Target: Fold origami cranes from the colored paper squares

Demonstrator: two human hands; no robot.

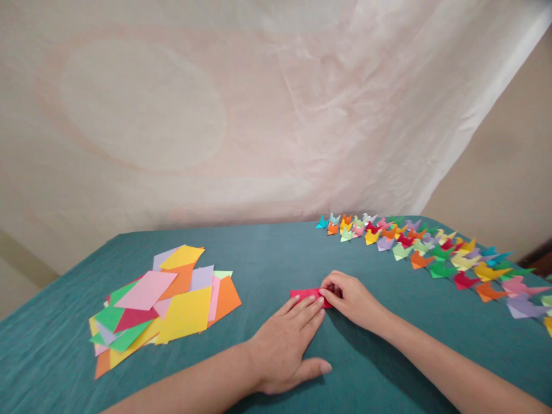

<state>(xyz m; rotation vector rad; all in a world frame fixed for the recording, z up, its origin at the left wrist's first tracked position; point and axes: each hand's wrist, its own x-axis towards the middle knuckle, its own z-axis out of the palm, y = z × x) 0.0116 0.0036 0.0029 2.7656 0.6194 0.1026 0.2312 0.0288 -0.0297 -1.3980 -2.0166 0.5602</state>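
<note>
A folded red piece of paper lies flat on the table, long side across my view. My left hand rests on it, fingers stretched out over its near edge and thumb spread to the right. At the paper's right end my right hand pinches it between thumb and forefinger, the other fingers curled. The two hands' fingertips come close together there. Part of the paper is hidden beneath my fingers.
To the left lies a loose pile of coloured paper sheets. Several rows of small folded paper birds stand along the right side. A teal cloth covers the table, with a pale hanging sheet behind it.
</note>
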